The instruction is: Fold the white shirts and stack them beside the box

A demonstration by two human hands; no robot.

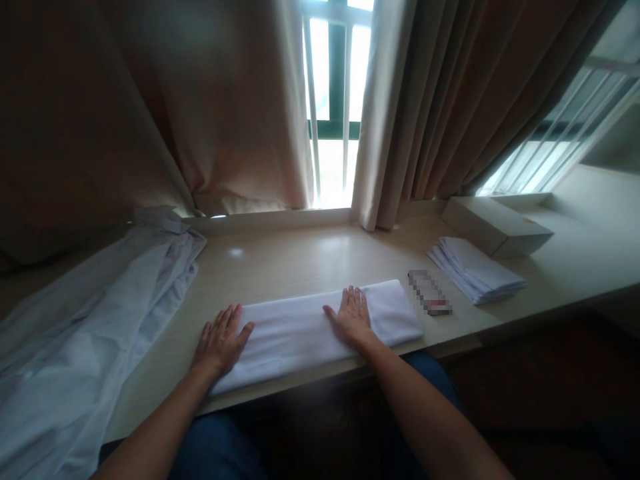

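A white cloth [300, 330], folded into a long strip, lies along the front edge of a pale wooden table [300, 257]. My left hand [220, 341] rests flat on the strip's left end, fingers spread. My right hand [351, 317] presses flat on the cloth right of its middle, fingers apart. Neither hand grips anything.
A heap of pale blue-white fabric [85, 320] covers the table's left side. A stack of folded white cloths [475, 270] and a flat box [495, 225] sit at the right. A small blurred-out object [430, 293] lies beside the strip. Curtains [210, 100] and a window [335, 100] stand behind.
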